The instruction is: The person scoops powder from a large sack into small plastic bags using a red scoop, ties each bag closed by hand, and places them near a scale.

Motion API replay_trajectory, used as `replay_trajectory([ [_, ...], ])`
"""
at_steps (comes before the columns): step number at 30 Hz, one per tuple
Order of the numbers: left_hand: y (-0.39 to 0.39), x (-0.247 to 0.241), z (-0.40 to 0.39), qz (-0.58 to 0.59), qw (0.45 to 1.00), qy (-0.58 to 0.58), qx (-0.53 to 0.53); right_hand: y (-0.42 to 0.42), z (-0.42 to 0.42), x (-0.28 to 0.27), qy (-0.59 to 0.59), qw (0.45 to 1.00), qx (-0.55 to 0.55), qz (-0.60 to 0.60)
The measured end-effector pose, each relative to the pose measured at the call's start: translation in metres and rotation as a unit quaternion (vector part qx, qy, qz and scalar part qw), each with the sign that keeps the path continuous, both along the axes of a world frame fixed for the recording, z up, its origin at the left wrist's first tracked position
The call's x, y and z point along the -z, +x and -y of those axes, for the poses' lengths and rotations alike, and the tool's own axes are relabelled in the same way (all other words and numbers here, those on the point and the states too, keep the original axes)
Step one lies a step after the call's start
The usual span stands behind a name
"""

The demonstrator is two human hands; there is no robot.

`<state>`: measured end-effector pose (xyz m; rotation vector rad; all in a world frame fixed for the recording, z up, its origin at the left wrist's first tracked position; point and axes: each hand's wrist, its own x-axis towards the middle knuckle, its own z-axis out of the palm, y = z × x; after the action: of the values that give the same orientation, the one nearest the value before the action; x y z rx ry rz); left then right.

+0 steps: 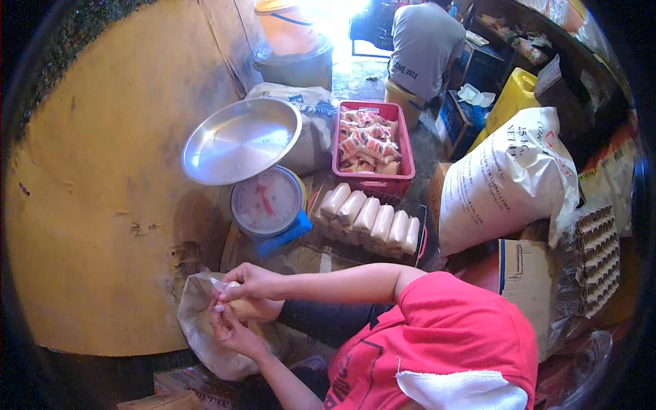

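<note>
My right hand (251, 282) pinches the crumpled top of a small clear plastic bag (219, 285). Just below it, my left hand (230, 328) has its fingertips drawn together at the same bag; the lower part is hidden by my hands. Both hands are over the mouth of an open whitish sack (197, 333) with its rim rolled outward. A dial scale (267, 201) with a wide metal pan (243, 141) stands beyond my right hand. To its right, filled plastic bags (367, 214) of a pale brown substance are lined up in a dark basket.
A red crate (410, 169) holds printed packets. A large white sack (502, 179) and egg trays (598, 261) stand on the right. A yellowish panel (113, 179) borders the left. Another person (428, 48) sits at the back near covered buckets (294, 61).
</note>
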<state>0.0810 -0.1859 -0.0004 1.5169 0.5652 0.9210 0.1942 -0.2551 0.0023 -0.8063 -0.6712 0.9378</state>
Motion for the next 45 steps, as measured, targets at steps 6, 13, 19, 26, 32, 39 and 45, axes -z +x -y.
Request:
replay_trajectory([
  [6, -0.014, -0.017, -0.006, -0.026, 0.873, 0.472, -0.121, 0.0, 0.005, -0.011, -0.088, 0.972, 0.066, 0.207],
  [13, -0.029, -0.107, -0.029, -0.251, 0.808, 0.469, 0.253, -0.014, 0.01, -0.037, -0.067, 0.831, 0.137, 0.535],
  [19, -0.048, -0.052, -0.029, -0.107, 0.981, 0.06, 0.153, -0.013, 0.02, -0.043, -0.053, 0.923, 0.075, 0.373],
  [26, -0.039, -0.069, -0.03, -0.132, 0.922, 0.299, 0.208, -0.017, 0.017, -0.041, -0.092, 0.838, 0.067, 0.534],
  [32, -0.051, -0.027, -0.047, -0.078, 0.962, -0.225, 0.134, -0.022, 0.019, -0.055, 0.11, 0.694, 0.252, 0.666],
  [39, -0.047, -0.046, -0.046, -0.18, 0.976, -0.041, 0.113, -0.007, 0.018, -0.078, -0.008, 0.704, 0.054, 0.708],
  [45, -0.037, -0.065, -0.021, -0.212, 0.958, 0.137, 0.138, 0.001, 0.008, -0.062, -0.013, 0.65, 0.155, 0.744],
])
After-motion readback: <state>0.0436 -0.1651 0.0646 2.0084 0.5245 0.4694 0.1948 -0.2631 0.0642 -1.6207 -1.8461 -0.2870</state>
